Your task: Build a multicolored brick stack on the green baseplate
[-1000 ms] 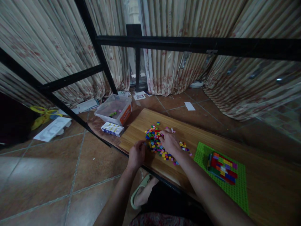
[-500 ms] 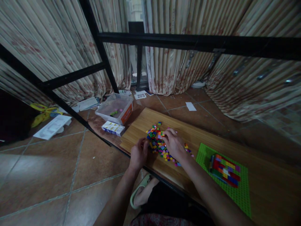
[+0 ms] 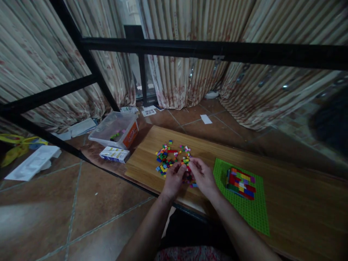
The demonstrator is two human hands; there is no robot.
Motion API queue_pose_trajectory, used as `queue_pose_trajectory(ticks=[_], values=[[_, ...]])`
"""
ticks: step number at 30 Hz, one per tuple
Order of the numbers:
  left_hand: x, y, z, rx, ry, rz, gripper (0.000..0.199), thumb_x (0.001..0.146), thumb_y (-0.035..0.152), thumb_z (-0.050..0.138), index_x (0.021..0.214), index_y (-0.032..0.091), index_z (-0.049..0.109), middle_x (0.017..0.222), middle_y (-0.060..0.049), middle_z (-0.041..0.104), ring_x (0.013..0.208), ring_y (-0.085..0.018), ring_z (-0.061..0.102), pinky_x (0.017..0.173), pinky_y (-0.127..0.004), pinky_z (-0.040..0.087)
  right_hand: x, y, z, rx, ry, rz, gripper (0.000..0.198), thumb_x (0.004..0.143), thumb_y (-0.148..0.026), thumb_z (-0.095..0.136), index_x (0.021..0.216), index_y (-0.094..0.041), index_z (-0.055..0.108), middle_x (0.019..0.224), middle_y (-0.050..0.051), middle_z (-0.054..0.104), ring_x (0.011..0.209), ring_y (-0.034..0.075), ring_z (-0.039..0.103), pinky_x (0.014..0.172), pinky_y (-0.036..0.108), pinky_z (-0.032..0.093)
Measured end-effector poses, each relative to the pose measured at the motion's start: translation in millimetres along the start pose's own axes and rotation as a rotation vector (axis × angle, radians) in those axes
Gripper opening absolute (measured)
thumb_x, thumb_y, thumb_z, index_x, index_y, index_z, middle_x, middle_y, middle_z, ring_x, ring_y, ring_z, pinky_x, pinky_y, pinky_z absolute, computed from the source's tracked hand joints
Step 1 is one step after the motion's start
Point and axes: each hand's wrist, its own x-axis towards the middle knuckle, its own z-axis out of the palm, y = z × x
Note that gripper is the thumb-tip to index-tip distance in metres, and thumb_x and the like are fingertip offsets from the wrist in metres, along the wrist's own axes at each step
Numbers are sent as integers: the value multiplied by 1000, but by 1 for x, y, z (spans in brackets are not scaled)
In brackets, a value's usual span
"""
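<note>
My left hand [image 3: 173,178] and my right hand [image 3: 202,176] are close together above a heap of small toy bricks [image 3: 164,155] on the wooden table. Fingers of both hands are pinched at a few small toy bricks [image 3: 186,161], with yellow, green and orange showing between the fingertips. How these pieces join is too small to tell. Part of the heap is hidden under my hands. To the right, a block built of many coloured bricks [image 3: 241,183] sits on a green studded baseplate [image 3: 258,214].
A clear plastic box [image 3: 108,125] with an orange label and a few bricks inside stands beyond the table's left end. A small white carton [image 3: 114,154] lies before it. Black metal bars [image 3: 174,47] cross ahead, with curtains [image 3: 174,79] behind. The wooden table [image 3: 293,188] extends right.
My hands have come together at the near side of the heap; the right hand drew back toward me. The camera view has turned right, shifting the surroundings leftward.
</note>
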Motion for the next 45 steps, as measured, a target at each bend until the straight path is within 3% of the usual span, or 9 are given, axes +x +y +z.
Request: queue_pose_trajectory(ticks=[6,18,27,32,36,39,45], values=[[-1,-17,22,37,-21,12,35,72,47,70,81,15,62,66,2,57,58,-8,50,55,-20,40,-1,4,-4,-62,155,49,36,88,-51,49,83,-20,64,73,2,67,67,16,61,62,26,45],[2,-30,33,157,101,120,40,78,53,61,89,15,64,84,-7,68,77,-16,61,71,-26,48,-5,13,0,-32,292,79,34,86,-50,51,71,-20,60,64,0,63,59,14,56,59,25,41],[3,-37,39,165,216,31,39,76,53,61,80,14,63,61,0,58,57,-11,51,52,-21,38,-6,20,4,167,374,217,41,81,-58,52,70,-19,60,58,-2,57,54,13,51,53,25,40],[1,-31,38,-3,187,-87,35,74,50,64,78,15,59,53,6,47,46,-5,39,47,-18,32,-5,18,8,439,343,338,42,72,-62,61,71,-20,56,55,-4,54,45,11,47,42,23,36],[3,-24,36,-216,137,-155,32,74,45,66,80,14,59,56,5,51,47,-6,44,46,-18,33,3,17,8,558,254,432,45,70,-67,59,69,-22,51,50,-6,52,35,10,42,34,22,26],[2,-17,31,-328,105,-155,26,76,37,65,83,12,62,63,1,56,51,-6,48,46,-17,35,14,20,2,343,214,351,44,76,-65,54,71,-22,54,52,-4,56,38,11,46,37,23,29],[-9,-7,13,-452,61,-191,21,83,29,61,90,10,65,75,-4,61,58,-6,53,48,-15,40,35,26,-5,-440,93,10,34,87,-47,49,74,-20,65,68,4,67,64,17,60,61,27,40]])
